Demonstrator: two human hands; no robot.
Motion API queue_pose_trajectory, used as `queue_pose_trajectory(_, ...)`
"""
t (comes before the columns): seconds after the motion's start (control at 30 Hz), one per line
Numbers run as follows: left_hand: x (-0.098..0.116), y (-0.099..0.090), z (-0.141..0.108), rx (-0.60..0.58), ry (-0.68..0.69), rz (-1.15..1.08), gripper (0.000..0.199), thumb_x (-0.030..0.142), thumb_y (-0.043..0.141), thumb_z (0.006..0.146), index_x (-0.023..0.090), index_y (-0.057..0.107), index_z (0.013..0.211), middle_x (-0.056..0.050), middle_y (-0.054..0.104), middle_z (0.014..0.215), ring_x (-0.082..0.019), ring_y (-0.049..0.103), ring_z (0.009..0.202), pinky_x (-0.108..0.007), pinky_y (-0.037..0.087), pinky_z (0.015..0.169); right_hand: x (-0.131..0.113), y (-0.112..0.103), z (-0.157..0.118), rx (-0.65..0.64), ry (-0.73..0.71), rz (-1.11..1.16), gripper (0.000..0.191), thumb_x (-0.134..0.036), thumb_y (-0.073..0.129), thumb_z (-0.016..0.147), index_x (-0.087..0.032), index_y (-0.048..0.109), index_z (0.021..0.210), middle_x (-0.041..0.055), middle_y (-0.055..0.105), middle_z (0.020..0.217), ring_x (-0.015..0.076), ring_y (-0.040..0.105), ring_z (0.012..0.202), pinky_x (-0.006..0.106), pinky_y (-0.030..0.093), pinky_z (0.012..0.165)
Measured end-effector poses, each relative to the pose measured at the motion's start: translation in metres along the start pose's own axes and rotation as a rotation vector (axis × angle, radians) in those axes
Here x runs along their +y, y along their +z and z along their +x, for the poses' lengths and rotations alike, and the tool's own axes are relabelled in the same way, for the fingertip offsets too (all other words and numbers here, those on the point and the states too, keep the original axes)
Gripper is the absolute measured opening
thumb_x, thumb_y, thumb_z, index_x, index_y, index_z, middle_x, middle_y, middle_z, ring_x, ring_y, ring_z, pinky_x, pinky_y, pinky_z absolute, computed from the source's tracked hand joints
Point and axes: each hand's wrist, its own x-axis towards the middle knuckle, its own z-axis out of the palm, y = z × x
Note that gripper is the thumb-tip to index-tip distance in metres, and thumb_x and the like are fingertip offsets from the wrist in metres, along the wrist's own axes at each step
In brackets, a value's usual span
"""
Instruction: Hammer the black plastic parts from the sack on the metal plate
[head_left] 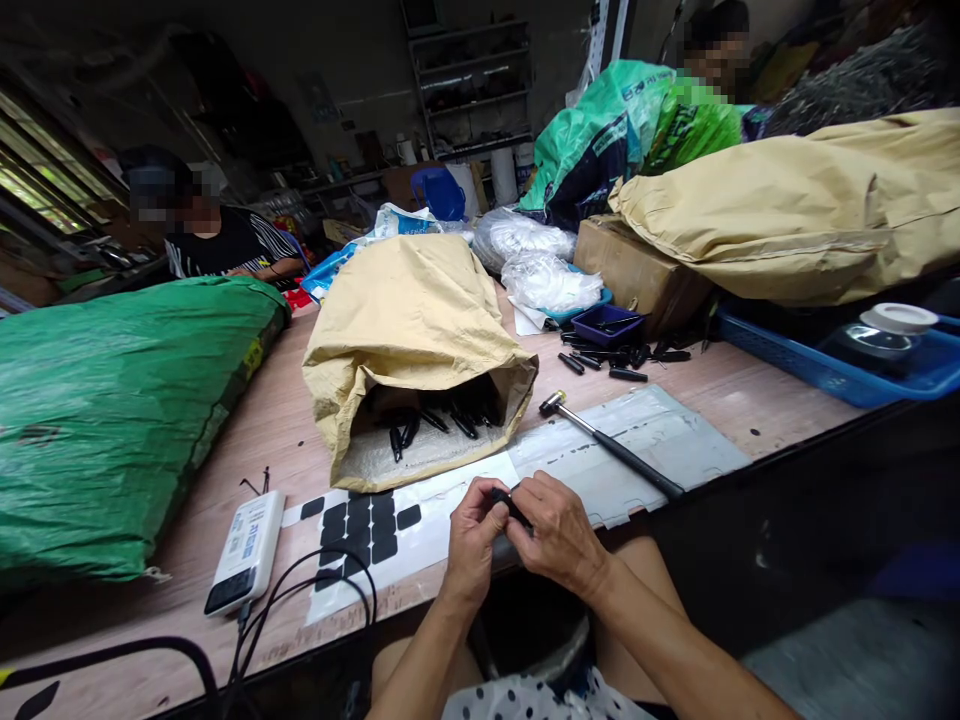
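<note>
Over the table's front edge, my left hand (pixel 474 540) and my right hand (pixel 561 530) are close together, both pinching a small black piece (pixel 513 507). Fingers cover most of this piece, so its exact kind cannot be made out. Just beyond them lies a tan sack (pixel 412 310), its mouth facing me with several slim black parts (pixel 457 415) inside. Left of my hands, a white sheet (pixel 427 505) carries rows of black rounded squares (pixel 371 530). A hammer (pixel 607 445) with a black handle rests to the right, on a grey sheet (pixel 690 440).
A white power bank (pixel 246 550) with black cables (pixel 300 580) lies left, beside a big green sack (pixel 112 420). Loose black parts (pixel 600 355), a purple tray (pixel 606 325), a cardboard box (pixel 637 275) and a blue basket (pixel 810 365) stand right. Two other people are farther back.
</note>
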Motion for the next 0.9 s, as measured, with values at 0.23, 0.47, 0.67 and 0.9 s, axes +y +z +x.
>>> queue_pose_trajectory(0.23,0.012,0.004,-0.007,-0.061,-0.034,0.002,0.029,0.042,0.074,0.085,0.018,0.069,0.1,-0.005,0.063,0.098,-0.019,0.059,0.094,-0.028,0.048,0.089,-0.009,-0.003,-0.006,0.023,0.078,0.127,0.011,-0.017,0.051,0.091,-0.019,0.061,0.089,0.0056,0.061,0.082,0.0204,0.052,0.081,0.033,0.041,0.074)
queue_pose_trajectory(0.47,0.019,-0.006,-0.012,-0.128,0.006,0.129,0.018,0.033,0.065,0.093,0.02,0.063,0.105,-0.005,0.067,0.104,-0.019,0.063,0.099,-0.031,0.05,0.093,-0.005,-0.043,0.003,-0.17,0.1,0.322,0.035,-0.019,0.067,0.081,-0.023,0.061,0.116,0.0042,0.065,0.102,0.0199,0.058,0.094,0.034,0.047,0.086)
queue_pose_trajectory(0.67,0.022,-0.003,-0.015,-0.15,0.03,0.317,0.02,0.034,0.061,0.094,0.02,0.068,0.107,-0.006,0.073,0.108,-0.021,0.066,0.099,-0.031,0.051,0.091,-0.01,-0.044,0.011,-0.13,0.105,0.378,0.015,-0.019,0.059,0.092,-0.023,0.064,0.105,0.0039,0.063,0.095,0.0175,0.059,0.088,0.03,0.049,0.08)
queue_pose_trajectory(0.9,0.026,-0.003,-0.018,-0.095,0.125,0.536,0.019,0.027,0.058,0.093,0.022,0.073,0.103,-0.006,0.076,0.104,-0.023,0.069,0.096,-0.034,0.053,0.087,-0.012,-0.031,0.003,0.009,0.16,0.53,0.012,-0.016,0.059,0.092,-0.023,0.067,0.099,0.0015,0.065,0.087,0.0147,0.06,0.079,0.027,0.048,0.071)
